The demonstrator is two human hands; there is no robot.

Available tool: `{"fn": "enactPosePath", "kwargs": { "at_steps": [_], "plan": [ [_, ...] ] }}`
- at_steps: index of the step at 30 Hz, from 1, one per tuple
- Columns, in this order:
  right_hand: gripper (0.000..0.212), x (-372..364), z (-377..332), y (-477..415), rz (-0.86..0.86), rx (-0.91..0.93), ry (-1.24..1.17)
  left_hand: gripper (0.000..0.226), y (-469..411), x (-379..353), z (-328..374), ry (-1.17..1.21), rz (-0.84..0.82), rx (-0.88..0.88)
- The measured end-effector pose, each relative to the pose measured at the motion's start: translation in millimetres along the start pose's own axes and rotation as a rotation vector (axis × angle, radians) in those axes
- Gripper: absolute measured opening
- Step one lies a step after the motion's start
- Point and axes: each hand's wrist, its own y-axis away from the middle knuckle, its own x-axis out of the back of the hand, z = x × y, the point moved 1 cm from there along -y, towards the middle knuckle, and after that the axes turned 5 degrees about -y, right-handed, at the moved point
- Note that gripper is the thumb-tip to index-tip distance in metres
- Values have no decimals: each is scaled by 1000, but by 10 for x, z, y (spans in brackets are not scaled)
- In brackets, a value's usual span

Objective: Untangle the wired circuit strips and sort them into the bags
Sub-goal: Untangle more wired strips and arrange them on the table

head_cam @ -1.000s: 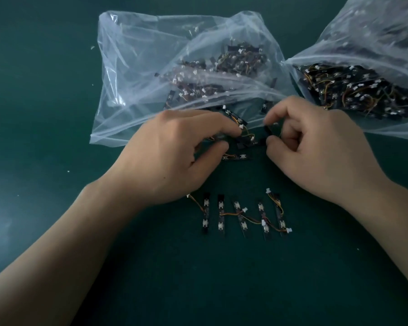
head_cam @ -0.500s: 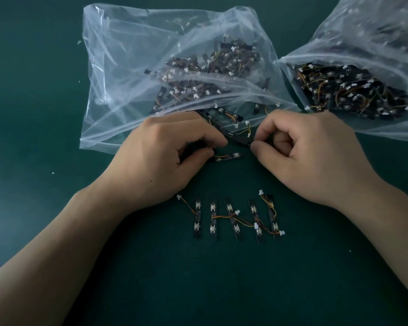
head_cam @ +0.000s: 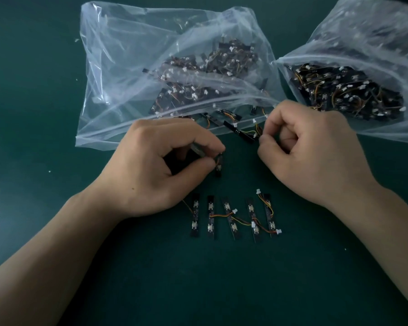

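Dark green table (head_cam: 45, 231) carries two clear bags (head_cam: 132, 74). Left hand (head_cam: 156, 170) pinches one circuit strip (head_cam: 219, 166). Right hand (head_cam: 311, 154) pinches wires (head_cam: 257, 131) near the bag mouth.

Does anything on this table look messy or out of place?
Mostly tidy: five strips lie in a neat row. The odd spot is the left bag, where a few strips spill from its mouth onto the table. Small white specks dot the green surface.
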Motion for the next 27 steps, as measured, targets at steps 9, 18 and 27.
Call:
{"fn": "enactPosePath", "kwargs": {
  "at_steps": [9,18,27],
  "plan": [
    [17,44,62,-11,-58,25,-106,20,-2,-20,-22,-355,17,-44],
    [18,53,76,26,-153,111,-225,17,1,9,-4,-295,-53,43],
    [3,26,60,37,-46,165,-189,12,-9,-2,-31,-179,-43,-36]
  ]
}}
